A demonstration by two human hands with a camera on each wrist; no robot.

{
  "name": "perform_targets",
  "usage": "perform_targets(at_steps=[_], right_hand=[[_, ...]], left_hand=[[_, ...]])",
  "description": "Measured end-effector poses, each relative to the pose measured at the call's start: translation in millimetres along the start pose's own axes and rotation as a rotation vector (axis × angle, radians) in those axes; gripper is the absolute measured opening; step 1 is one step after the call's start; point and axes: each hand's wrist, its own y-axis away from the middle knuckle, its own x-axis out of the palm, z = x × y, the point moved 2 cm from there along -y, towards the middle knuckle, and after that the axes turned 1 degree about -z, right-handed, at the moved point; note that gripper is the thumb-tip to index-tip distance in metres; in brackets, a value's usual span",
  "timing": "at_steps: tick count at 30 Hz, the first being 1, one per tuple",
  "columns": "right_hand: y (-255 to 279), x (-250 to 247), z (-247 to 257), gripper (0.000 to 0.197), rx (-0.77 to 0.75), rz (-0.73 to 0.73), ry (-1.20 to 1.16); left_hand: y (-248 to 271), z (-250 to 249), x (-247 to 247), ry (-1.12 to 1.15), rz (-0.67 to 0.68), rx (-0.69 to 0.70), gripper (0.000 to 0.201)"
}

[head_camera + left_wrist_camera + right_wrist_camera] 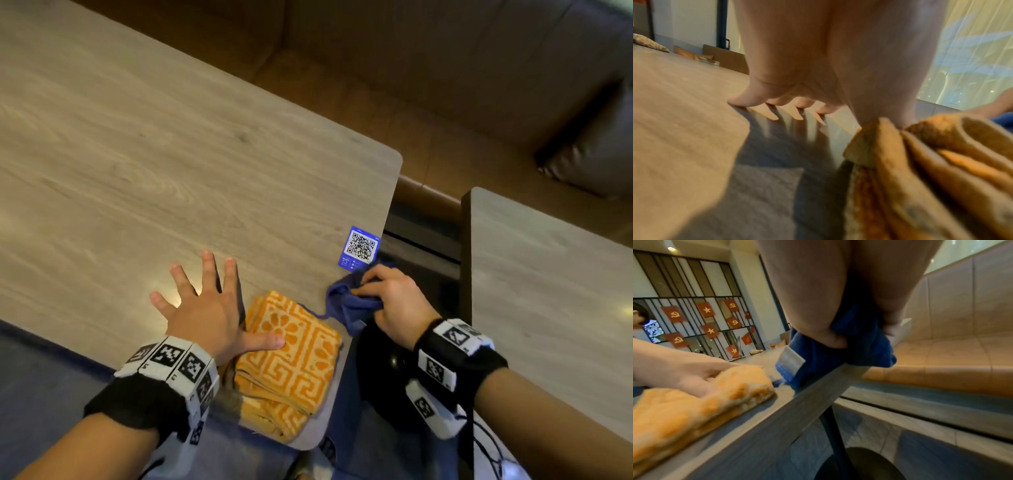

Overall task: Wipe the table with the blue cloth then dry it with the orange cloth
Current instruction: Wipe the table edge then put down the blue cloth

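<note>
A folded orange cloth [291, 359] with a white pattern lies at the near corner of the wooden table [154, 154]. My left hand [209, 308] is spread flat, fingers on the tabletop and thumb lying on the orange cloth [931, 170]. To the right, at the table's right edge, my right hand [387, 305] grips a bunched blue cloth [346, 301]. In the right wrist view the blue cloth [859, 345] hangs from my curled fingers over the table edge, with the orange cloth [694, 402] on the left.
A blue QR code sticker [361, 247] sits on the table just beyond the blue cloth. A second table [548, 291] stands to the right across a narrow gap. A brown bench seat [376, 85] runs behind both tables.
</note>
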Motion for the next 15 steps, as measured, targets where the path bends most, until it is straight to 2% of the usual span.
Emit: perform_targets(at_steps=[2,5,6,9,12,15], right_hand=[[12,-8,-11,0.036,0.028,-0.019,-0.019],[-6,-27,-28,0.033,0.136,-0.298,-0.095],[-17,-27,-28,0.035,0.174,-0.347,-0.095],[-29,2,-17,0.036,0.256,-0.295,-0.078],[6,23,-4,0.037,0.299,-0.252,-0.108],[38,13,2,0.034,0.334,-0.173,-0.127]], left_hand=[[0,0,1,-0.001,-0.005,0.004,0.161],[-3,0,4,-0.006,-0.001,-0.003,0.162],[-4,0,4,-0.006,0.003,-0.010,0.163],[-6,-1,5,-0.011,-0.010,-0.011,0.162],[-5,-1,2,-0.011,-0.002,-0.013,0.162],[-1,-3,1,-0.017,0.003,-0.015,0.161]])
